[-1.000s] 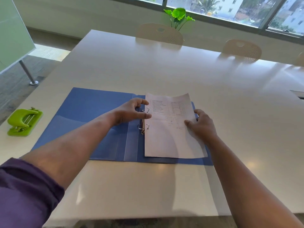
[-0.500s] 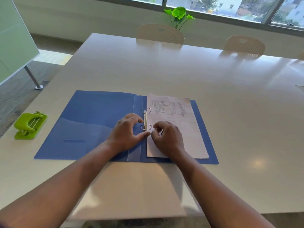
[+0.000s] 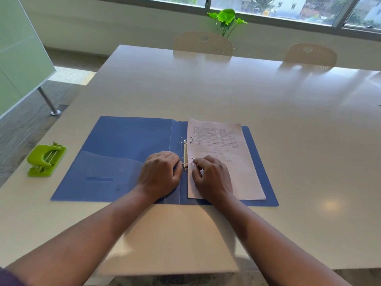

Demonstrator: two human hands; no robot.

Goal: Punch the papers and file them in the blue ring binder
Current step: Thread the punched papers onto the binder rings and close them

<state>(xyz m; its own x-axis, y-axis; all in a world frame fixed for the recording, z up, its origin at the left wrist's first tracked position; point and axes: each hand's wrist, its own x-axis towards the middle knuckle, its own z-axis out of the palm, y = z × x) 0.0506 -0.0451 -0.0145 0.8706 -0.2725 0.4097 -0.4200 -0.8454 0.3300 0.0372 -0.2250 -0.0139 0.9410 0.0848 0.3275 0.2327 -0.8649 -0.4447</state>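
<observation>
This is an office meeting room — a long, pale worktop (image 3: 226,96) fills most of the view, with two matching perforated-back chairs (image 3: 203,43) pushed in along its far side. A frosted glass partition (image 3: 18,58) on a metal foot stands to the left over grey carpet (image 3: 24,124), and a band of windows (image 3: 288,7) behind a leafy green plant (image 3: 225,17) looks out on buildings and trees. Stationery completes it — a blue ring binder (image 3: 123,157) lies open with printed papers (image 3: 222,153) in it, and a lime-green hole punch (image 3: 46,158) sits near the left edge.
</observation>
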